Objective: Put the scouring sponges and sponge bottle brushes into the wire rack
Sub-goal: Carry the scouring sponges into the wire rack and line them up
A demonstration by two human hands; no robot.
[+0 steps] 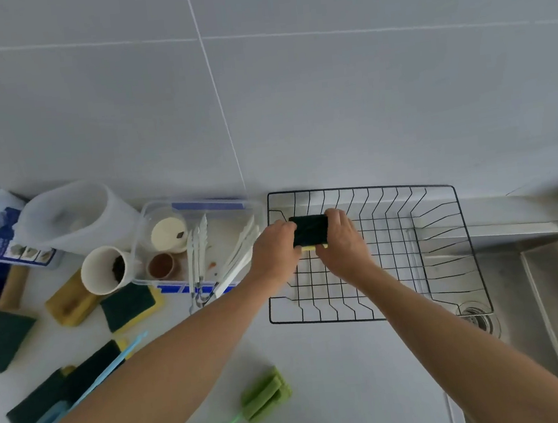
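Over the wire rack [375, 253], both hands [276, 249] half-hide a scouring sponge [310, 230].

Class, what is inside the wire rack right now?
Over the wire rack, both hands hold one scouring sponge. Elsewhere bare wire; beneath the hands is hidden.

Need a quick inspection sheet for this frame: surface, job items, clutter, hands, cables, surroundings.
Surface: pale countertop, partly covered on the left.
Job's things: wire rack straddles counter edge and sink; one scouring sponge held over its far left part. More sponges lie at left; green bottle brush near front, blue bottle brush under the left forearm.
Clutter: clear plastic container with tongs and small cups, paper cup, white tub.
Hands: left hand and right hand both grip the sponge.
Cables: nothing seen.
Surroundings: grey tiled wall.
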